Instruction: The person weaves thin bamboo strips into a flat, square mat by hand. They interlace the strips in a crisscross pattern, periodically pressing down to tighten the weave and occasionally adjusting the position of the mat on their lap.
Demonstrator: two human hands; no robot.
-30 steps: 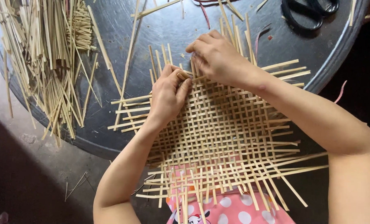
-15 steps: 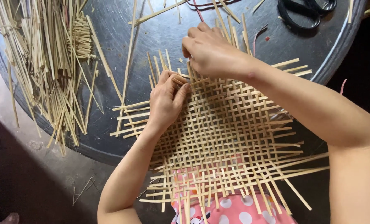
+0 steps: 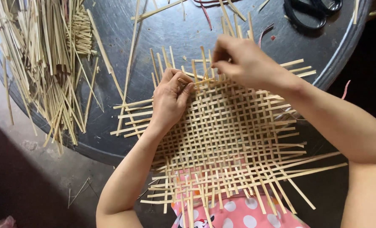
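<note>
A flat mat of woven bamboo strips (image 3: 230, 135) lies on the round dark table (image 3: 167, 29), its near edge hanging over my lap. My left hand (image 3: 171, 95) presses on the mat's far left corner, fingertips pinching a strip there. My right hand (image 3: 242, 61) is at the mat's far edge, fingers closed on the upright loose strip ends. Loose strip ends stick out on all sides of the weave.
A big pile of loose bamboo strips (image 3: 44, 63) covers the table's left side. Black scissors (image 3: 312, 12) lie at the far right of the table. A long single strip (image 3: 129, 63) lies beside the mat. Pink dotted cloth (image 3: 238, 213) shows below the mat.
My right hand moved slightly toward me along the far edge and now pinches strip ends. The left hand stayed at the far left corner, fingers curling in.
</note>
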